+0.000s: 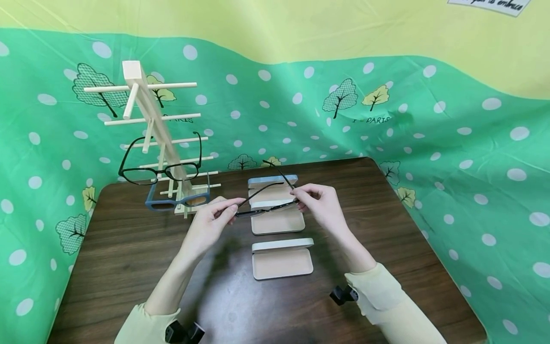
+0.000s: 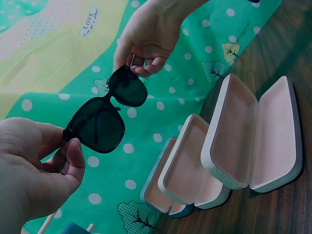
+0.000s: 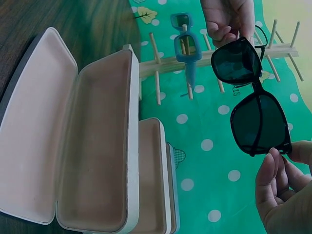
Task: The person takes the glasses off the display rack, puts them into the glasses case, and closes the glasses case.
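Observation:
Both hands hold a pair of black sunglasses [image 1: 281, 207] with dark lenses, arms unfolded, above the glasses cases. My left hand [image 1: 210, 222] pinches one hinge corner between thumb and fingers, and my right hand [image 1: 321, 206] pinches the opposite one. In the left wrist view the dark lens [image 2: 100, 126] is nearest my left thumb. The right wrist view shows the other lens [image 3: 261, 122] beside my right fingertips. Below, an opened white glasses case [image 1: 278, 223] lies partly hidden behind the sunglasses. Nearer me lies another opened case [image 1: 282, 263], its pinkish lining bare.
A blue-lidded case [image 1: 266, 181] lies open at the back of the brown table [image 1: 365, 306]. To the left stands a wooden peg rack [image 1: 154, 114] carrying black-framed glasses [image 1: 138, 176] and blue-framed glasses [image 1: 169, 204]. A green and yellow dotted cloth [image 1: 468, 157] hangs around the table.

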`<state>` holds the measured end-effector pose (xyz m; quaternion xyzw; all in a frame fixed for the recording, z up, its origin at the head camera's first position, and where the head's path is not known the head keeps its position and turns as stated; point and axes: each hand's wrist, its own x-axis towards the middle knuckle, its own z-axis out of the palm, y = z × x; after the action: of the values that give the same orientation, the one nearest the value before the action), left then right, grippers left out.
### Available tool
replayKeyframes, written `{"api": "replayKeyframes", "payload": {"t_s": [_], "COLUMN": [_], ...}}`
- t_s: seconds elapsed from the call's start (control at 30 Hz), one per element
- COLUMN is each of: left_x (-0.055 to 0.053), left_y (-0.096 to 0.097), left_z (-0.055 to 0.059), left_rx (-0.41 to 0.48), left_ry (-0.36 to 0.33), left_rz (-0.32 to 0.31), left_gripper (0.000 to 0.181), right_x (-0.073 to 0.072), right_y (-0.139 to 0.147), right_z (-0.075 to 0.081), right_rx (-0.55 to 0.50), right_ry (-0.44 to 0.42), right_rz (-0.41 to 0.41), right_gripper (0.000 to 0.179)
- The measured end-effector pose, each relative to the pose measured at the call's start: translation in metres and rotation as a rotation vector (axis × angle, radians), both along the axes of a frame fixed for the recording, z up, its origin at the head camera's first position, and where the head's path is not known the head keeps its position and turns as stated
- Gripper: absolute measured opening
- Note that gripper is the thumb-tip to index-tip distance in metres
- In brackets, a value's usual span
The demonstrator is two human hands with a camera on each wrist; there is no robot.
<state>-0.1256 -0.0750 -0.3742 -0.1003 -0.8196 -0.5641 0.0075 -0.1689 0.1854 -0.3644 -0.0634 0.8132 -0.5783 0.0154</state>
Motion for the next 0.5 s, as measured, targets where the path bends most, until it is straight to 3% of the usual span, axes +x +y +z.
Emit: {"api": "replayKeyframes", "payload": {"t_s": [0.17, 0.5], "left_x": [0.0028, 0.0031], "left_y": [-0.0001, 0.0024], "left_z": [0.0041, 0.0058], "left_rx": [-0.043, -0.031], "left_ry": [0.029, 0.023], "left_rz": [-0.006, -0.035], "left_gripper": [0.024, 0.023], "right_x": [0.0005, 0.0016], "right_y": [0.0001, 0.0008], "right_z": [0.0, -0.001], "right_rx": [-0.005, -0.012], "right_ry": [-0.001, -0.009], "right_rz": [-0.004, -0.017], "right_gripper": [0.018, 0.018]}}
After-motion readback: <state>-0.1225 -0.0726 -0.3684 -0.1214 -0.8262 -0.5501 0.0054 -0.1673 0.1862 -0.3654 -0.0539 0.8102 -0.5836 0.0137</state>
